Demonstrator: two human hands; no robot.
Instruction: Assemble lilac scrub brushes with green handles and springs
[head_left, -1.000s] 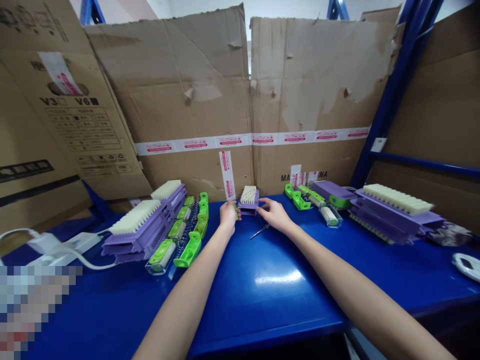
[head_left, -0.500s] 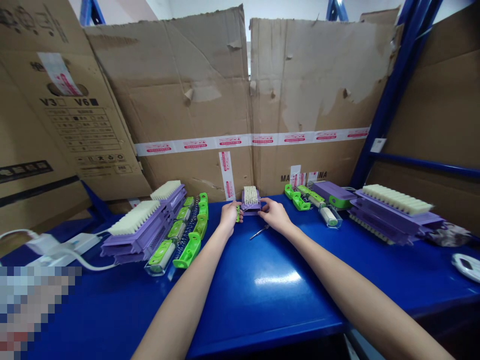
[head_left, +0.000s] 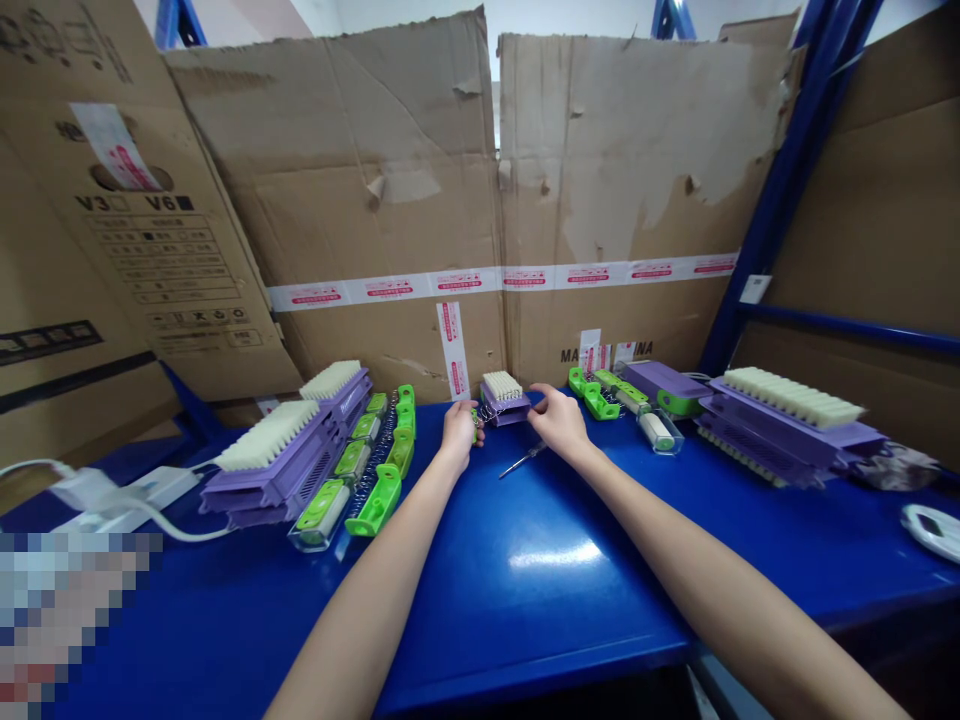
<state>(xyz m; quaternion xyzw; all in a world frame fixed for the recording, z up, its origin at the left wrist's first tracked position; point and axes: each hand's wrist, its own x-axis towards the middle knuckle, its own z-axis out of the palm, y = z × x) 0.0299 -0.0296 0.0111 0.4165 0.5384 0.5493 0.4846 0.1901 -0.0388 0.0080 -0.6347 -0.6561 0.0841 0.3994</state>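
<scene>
A small purple brush block with cream bristles (head_left: 503, 396) lies at the far middle of the blue table (head_left: 525, 560), against the cardboard wall. My left hand (head_left: 459, 431) is closed beside its left end, pinching a small green part (head_left: 474, 414). My right hand (head_left: 556, 419) hovers at its right end with fingers curled, apparently touching it; what it holds, if anything, is hidden. A small metal tool (head_left: 519, 463) lies on the table just in front of the right hand.
Purple bristle brushes (head_left: 289, 452) are stacked at the left beside a row of green and clear parts (head_left: 360, 470). More green parts (head_left: 609, 395) and long purple brushes (head_left: 787, 415) lie at the right. A white cable and adapter (head_left: 112, 490) sit far left. Cardboard sheets (head_left: 480, 200) wall the back.
The brush block has shifted slightly away and turned; my right hand has lifted a little off its right end. My left hand stays closed at its left end.
</scene>
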